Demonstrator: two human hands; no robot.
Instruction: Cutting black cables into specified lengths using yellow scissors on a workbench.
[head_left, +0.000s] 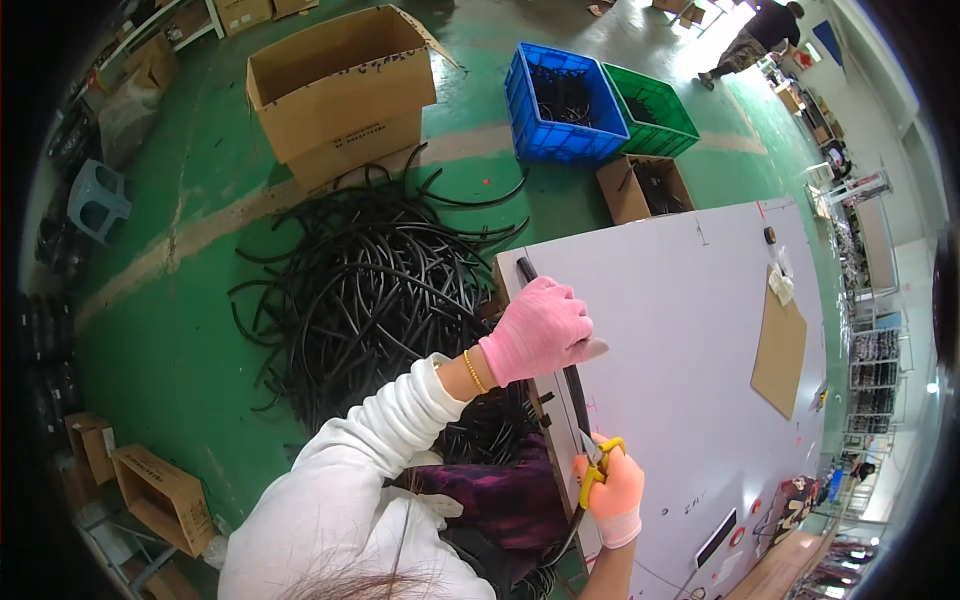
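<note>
My left hand (540,330), in a pink knitted glove, is closed around a black rubber tube (574,395) that runs along the left edge of the white table. The tube's far end sticks out beyond my fist. Lower down, my right hand (614,492), in a paler orange-pink glove, grips yellow-handled scissors (593,468). Their blades point toward the tube and lie at or beside it; whether they touch it I cannot tell. More black tube trails below my right hand. Its fingers partly hide the scissor handles.
A large heap of black tubes (375,290) lies on the green floor left of the table (690,330). Behind stand an open cardboard box (340,90), a blue crate (570,140) and a green crate (670,135). Cardboard (780,345) and a phone-like device (716,537) rest on the table. A person walks far off.
</note>
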